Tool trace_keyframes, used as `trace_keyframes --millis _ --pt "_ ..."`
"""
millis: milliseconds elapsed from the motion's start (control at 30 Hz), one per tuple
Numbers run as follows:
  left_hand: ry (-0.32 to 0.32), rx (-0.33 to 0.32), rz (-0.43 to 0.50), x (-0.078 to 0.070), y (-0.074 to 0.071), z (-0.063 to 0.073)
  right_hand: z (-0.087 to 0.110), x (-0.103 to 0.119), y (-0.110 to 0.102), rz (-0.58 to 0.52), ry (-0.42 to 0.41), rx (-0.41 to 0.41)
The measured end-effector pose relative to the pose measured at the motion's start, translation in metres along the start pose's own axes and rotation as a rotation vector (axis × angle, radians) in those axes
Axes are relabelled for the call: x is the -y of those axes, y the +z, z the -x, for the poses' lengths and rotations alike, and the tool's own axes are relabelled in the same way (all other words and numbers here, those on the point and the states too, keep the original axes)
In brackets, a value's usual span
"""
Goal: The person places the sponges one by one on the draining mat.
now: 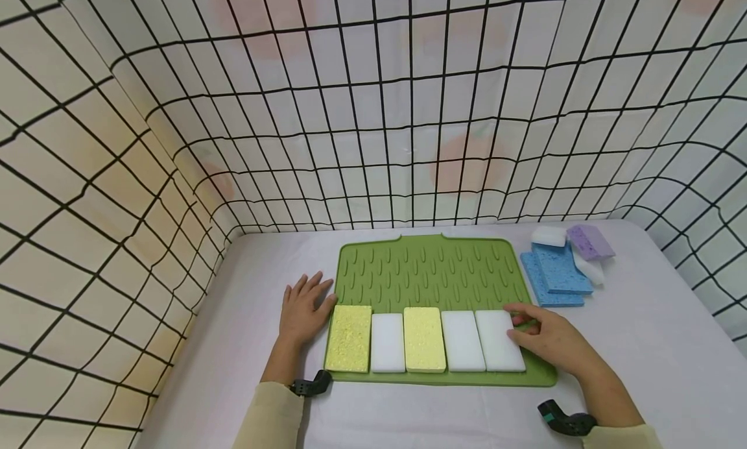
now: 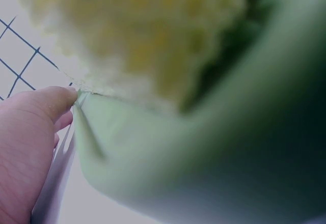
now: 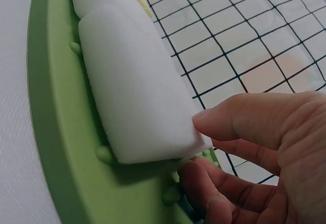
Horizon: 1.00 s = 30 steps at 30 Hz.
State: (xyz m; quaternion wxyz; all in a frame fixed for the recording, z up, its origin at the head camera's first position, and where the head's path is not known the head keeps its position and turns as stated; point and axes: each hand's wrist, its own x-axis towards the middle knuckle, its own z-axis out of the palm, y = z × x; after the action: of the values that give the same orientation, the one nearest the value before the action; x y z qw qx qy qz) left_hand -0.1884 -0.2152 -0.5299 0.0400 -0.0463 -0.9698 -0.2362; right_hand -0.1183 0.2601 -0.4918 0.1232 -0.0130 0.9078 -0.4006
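Note:
A row of sponges lies along the near part of a green ridged mat (image 1: 432,267): a yellow sponge (image 1: 350,339) at the left end, a white one (image 1: 388,342), another yellow sponge (image 1: 425,340), then two white sponges. My right hand (image 1: 551,339) pinches the upper right corner of the rightmost white sponge (image 1: 499,341), its thumb against the edge in the right wrist view. Fingers spread, my left hand (image 1: 302,313) rests on the table at the mat's left edge, beside the first yellow sponge. In the left wrist view that sponge looms blurred above the mat.
At the back right lies a loose pile: blue sponges (image 1: 561,269), a purple sponge (image 1: 591,242) and small white pieces (image 1: 548,235). A black wire grid (image 1: 408,124) stands around the back and sides of the white table (image 1: 233,345).

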Motion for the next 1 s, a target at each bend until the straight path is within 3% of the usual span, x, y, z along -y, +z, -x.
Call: trace_keyframes --millis 467,633,767,900,1000 --pt "-0.001 -0.011 -0.001 0.000 0.002 -0.001 -0.001 -0.006 -0.012 0.030 0.014 -0.038" --pt "0.001 -0.014 -0.008 0.000 0.003 -0.001 -0.001 -0.018 -0.031 -0.003 0.031 -0.192" --pt "0.007 -0.014 0.000 0.000 0.002 -0.002 -0.003 -0.032 -0.049 -0.142 0.062 -0.362" --pt "0.011 -0.019 -0.010 0.002 0.003 -0.002 -0.009 -0.042 -0.072 -0.209 0.150 -0.519" --pt "0.005 -0.019 -0.014 0.002 0.003 -0.002 -0.018 -0.048 -0.090 -0.184 0.242 -0.585"
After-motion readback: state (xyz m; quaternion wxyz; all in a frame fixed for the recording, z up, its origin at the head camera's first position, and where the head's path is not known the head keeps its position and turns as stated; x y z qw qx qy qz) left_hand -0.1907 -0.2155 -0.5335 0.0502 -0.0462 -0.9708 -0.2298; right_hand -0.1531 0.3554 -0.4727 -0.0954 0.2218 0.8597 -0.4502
